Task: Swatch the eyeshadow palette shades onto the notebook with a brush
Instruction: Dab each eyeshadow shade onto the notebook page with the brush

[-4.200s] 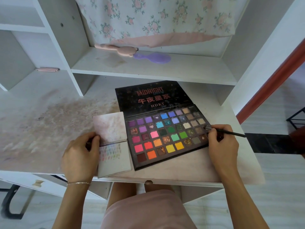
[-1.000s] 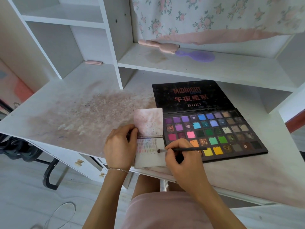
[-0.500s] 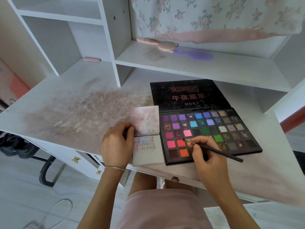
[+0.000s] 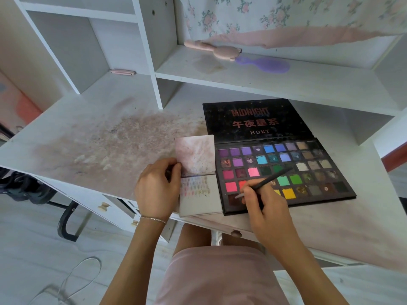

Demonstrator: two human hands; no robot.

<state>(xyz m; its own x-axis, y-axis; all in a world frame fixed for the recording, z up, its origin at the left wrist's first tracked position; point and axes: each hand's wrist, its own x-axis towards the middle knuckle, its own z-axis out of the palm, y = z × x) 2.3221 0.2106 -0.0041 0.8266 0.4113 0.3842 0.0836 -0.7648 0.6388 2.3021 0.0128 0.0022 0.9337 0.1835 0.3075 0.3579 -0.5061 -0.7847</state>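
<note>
Two hands work at the white desk's [image 4: 92, 119] front edge: the left hand [image 4: 157, 188] pinches one small open notebook [image 4: 199, 186] with faint swatches; the right hand [image 4: 263, 200] pinches one thin black brush [image 4: 269, 179] over one black multicoloured eyeshadow palette [image 4: 284, 170], lid reading "MIDNIGHT", "HDKT". Beyond, two hairbrushes, pink [image 4: 214, 49] and purple [image 4: 264, 64].

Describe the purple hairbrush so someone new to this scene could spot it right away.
Start at the white desk and look up to the shelf directly above the open eyeshadow palette. Two brushes lie there, meeting end to end under the floral cloth. The purple hairbrush is the right one, flat and lilac, while its neighbour, the pink brush, is pale pink.
</note>
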